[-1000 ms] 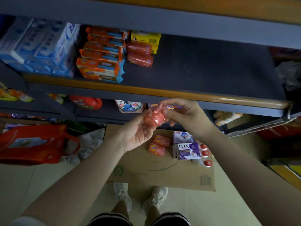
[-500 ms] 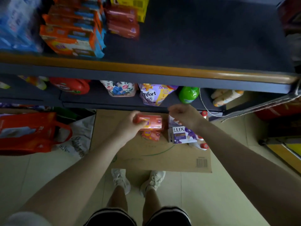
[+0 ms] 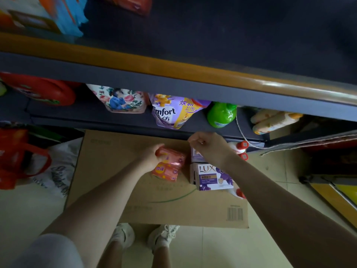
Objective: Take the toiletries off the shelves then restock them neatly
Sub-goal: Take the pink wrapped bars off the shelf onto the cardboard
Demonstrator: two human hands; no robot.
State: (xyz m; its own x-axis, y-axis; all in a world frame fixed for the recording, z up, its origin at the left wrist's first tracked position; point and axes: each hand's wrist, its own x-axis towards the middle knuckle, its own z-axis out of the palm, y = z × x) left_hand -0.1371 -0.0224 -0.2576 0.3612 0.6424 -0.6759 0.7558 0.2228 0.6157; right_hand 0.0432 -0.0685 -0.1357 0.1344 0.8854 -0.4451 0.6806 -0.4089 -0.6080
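A: What's blocked?
B: The shelf (image 3: 193, 74) crosses the top and cuts off its own boxes. Below, the flattened cardboard (image 3: 116, 161) on the floor is partly covered by both arms.
A: And the hands?
B: The left hand (image 3: 149, 158) grips an orange soap pack (image 3: 172, 157) above another one (image 3: 166, 172). The right hand (image 3: 209, 147) hovers curled over the Lux boxes (image 3: 212, 177), hiding the rear one; whether it pinches anything, I can't tell.

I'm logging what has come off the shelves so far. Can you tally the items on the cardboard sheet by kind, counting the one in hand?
Orange soap packs: 2, one gripped by the left hand, one under it
Purple soap boxes: 2, Lux box and one behind it
Red-capped bottles: 3 caps showing
Total: 7
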